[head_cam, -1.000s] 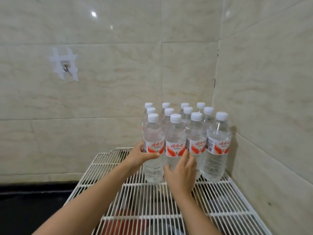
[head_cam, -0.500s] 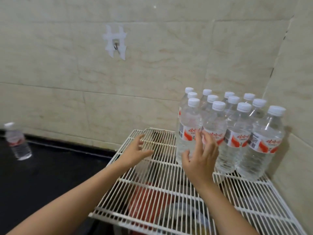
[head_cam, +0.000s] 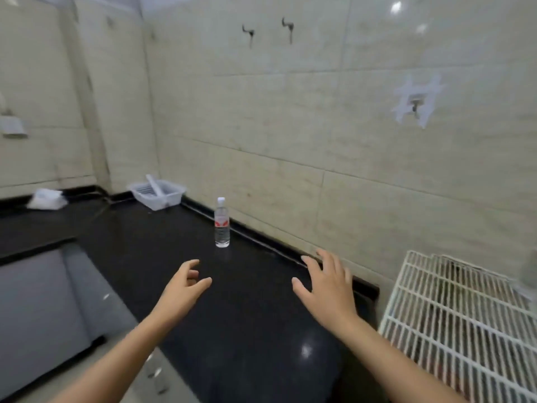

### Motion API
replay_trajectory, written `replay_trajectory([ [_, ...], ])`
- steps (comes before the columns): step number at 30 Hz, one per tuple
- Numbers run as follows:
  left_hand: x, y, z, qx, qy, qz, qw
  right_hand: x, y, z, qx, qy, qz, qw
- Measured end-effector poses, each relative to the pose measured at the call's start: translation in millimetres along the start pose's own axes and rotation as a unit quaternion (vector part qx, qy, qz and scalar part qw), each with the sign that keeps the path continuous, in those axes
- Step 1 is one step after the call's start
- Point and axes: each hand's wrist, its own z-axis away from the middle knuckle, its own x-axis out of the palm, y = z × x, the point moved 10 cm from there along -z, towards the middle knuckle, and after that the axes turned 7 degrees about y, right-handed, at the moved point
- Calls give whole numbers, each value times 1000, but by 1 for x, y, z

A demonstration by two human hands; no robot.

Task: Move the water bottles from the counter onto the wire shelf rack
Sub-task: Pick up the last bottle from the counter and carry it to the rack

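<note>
One clear water bottle (head_cam: 222,223) with a white cap and a red-and-white label stands upright on the black counter (head_cam: 241,330), close to the tiled back wall. My left hand (head_cam: 181,289) hovers over the counter below the bottle, fingers apart and holding nothing. My right hand (head_cam: 327,286) is spread flat and empty to the right of it. The white wire shelf rack (head_cam: 453,318) fills the lower right. A blurred sliver of a bottle on the rack (head_cam: 529,271) shows at the right edge.
A white plastic basket (head_cam: 158,191) sits at the counter's far corner, and a crumpled white bag (head_cam: 46,199) lies at the far left. A grey sink basin (head_cam: 37,309) is sunk into the counter at lower left. Hooks hang on the tiled wall (head_cam: 290,112).
The view has swung left from the rack to the counter. Both hands left the grouped bottles on the rack and now hover empty over the counter near the single bottle.
</note>
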Motion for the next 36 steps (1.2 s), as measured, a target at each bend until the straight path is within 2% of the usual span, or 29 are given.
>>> replay_trajectory([
  [6, -173, -102, -15, -53, 119, -36, 991, 114, -109, -26, 6, -83, -28, 996],
  [12, -242, -168, -24, -100, 165, -36, 981, 196, -152, -31, 31, -154, -22, 987],
  [15, -243, -197, -36, -129, 173, -37, 976, 224, -156, -43, 47, -173, -17, 984],
  [19, -225, -218, -67, -138, 147, -63, 977, 261, -155, -76, 72, -178, -28, 981],
  [26, -214, -218, -190, -93, 117, -142, 978, 346, -156, -164, 138, -175, -83, 971],
  [32, -177, -233, -298, -92, 61, -194, 975, 401, -150, -233, 199, -172, -116, 958],
  [36, -123, -262, -340, -99, -13, -227, 969, 427, -135, -251, 251, -180, -120, 944],
])
